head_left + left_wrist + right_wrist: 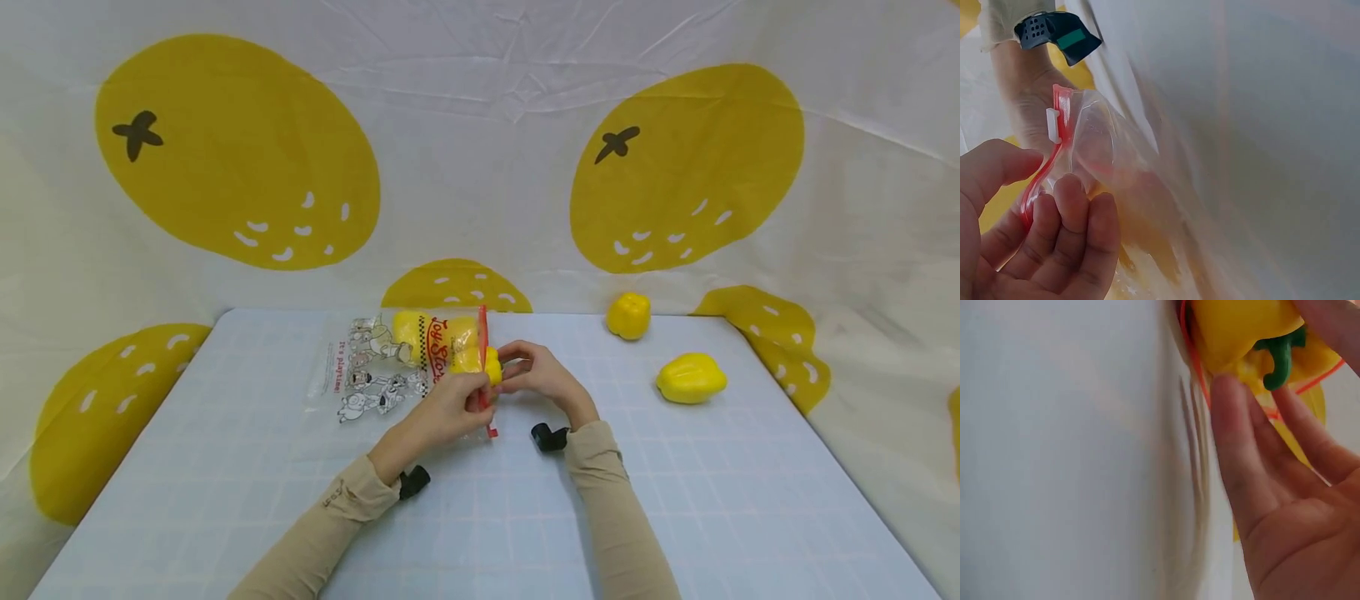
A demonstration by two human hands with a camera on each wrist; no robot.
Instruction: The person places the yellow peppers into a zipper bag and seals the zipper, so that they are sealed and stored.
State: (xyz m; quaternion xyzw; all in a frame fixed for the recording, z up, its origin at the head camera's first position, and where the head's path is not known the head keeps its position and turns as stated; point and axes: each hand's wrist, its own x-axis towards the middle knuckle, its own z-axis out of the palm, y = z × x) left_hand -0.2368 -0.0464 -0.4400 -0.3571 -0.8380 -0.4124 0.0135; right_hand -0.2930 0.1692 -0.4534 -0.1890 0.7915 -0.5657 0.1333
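Observation:
A clear zip bag (390, 392) with printed cartoon figures and a red zip edge lies at the back middle of the table, its mouth to the right. My left hand (453, 404) holds that edge, fingers curled behind it in the left wrist view, near the white slider (1053, 125). Yellow shapes show through the plastic. At the mouth sits a yellow bell pepper (1235, 331) with a green stem, partly inside the red rim. My right hand (543, 377) grips its stem end with fingertips and thumb spread around it.
Two more yellow bell peppers lie to the right: one at the table's back edge (628, 316), one nearer (692, 378). Black wrist devices (549, 437) sit under both sleeves. A fruit-print cloth (480, 167) hangs behind the pale checked table (480, 533).

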